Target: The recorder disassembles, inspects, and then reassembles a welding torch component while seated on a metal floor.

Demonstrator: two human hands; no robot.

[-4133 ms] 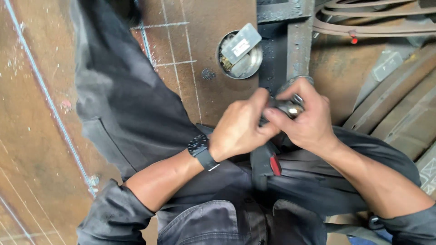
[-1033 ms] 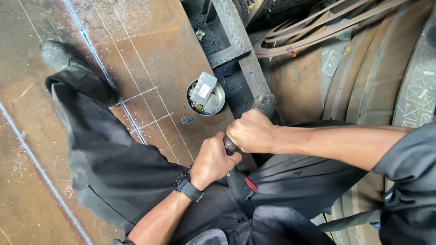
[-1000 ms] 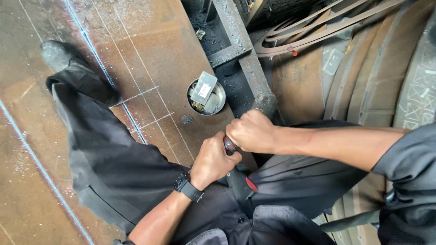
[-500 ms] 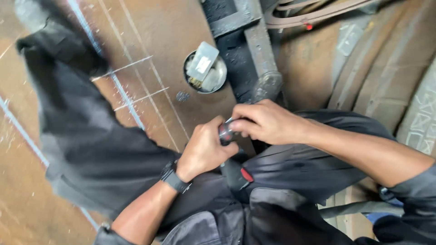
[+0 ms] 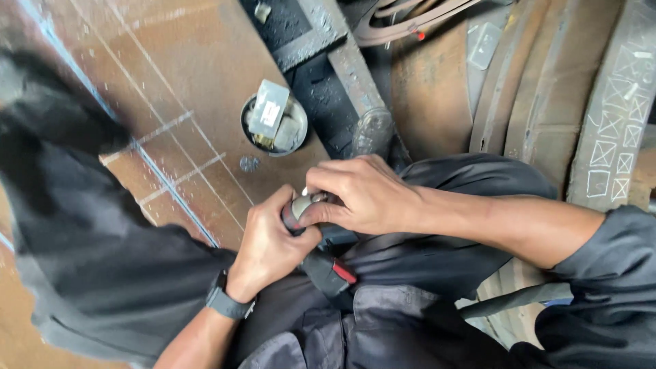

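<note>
Rust-brown steel plate (image 5: 205,75), scored with pale chalk lines, forms the work surface beneath a seated person in dark workwear. Nearest the camera, the left hand (image 5: 270,242), a black wristwatch (image 5: 227,301) on its wrist, is wrapped fully around the dark body of a handheld tool (image 5: 321,263) bearing a red switch. Just above, the right hand (image 5: 362,195) pinches the tool's rounded metal head (image 5: 301,203) between fingertips and thumb. Farther off, a shallow round tin (image 5: 275,124) holding small boxes rests on the plate beside a grimy steel beam (image 5: 355,89).

Dark grey workwear, black wristwatch (image 5: 229,303)
</note>
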